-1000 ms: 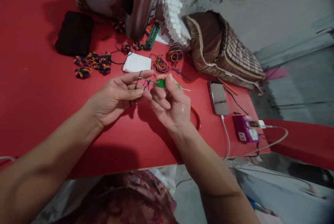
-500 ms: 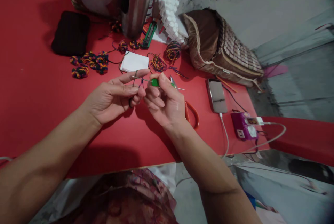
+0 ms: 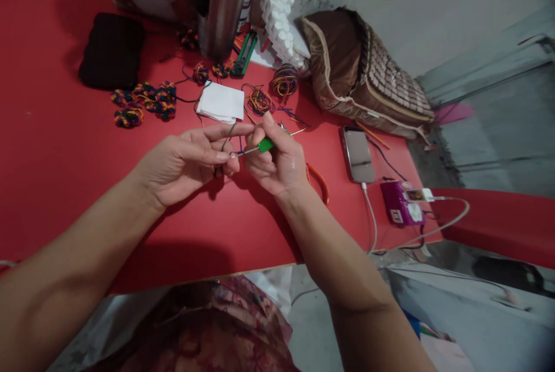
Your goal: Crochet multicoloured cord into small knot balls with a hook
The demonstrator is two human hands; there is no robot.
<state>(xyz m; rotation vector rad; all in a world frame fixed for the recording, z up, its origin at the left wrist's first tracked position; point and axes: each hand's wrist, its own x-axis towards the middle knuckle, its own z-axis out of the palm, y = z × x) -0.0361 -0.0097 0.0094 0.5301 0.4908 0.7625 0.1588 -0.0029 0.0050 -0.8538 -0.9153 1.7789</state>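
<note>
My right hand (image 3: 277, 158) is closed on a crochet hook with a green grip (image 3: 265, 144), its metal tip pointing left toward my left fingertips. My left hand (image 3: 186, 161) pinches a thin multicoloured yarn strand (image 3: 228, 140), with the strand looped over its stretched forefinger. Both hands hover just above the red table (image 3: 65, 147). Several finished multicoloured crochet pieces (image 3: 143, 100) lie behind my left hand. A loose coil of the same yarn (image 3: 284, 80) lies farther back.
A white folded cloth (image 3: 220, 103), a black pouch (image 3: 110, 51) and a steel flask (image 3: 221, 5) stand behind the hands. Right of them are a brown woven bag (image 3: 368, 74), a phone (image 3: 358, 155) on a charging cable, a purple power adapter (image 3: 401, 209) and orange-handled pliers (image 3: 318, 178).
The hook has tilted, its tip dropping down and left to my left fingertips. Both hands shifted slightly toward me; the view drifted a little.
</note>
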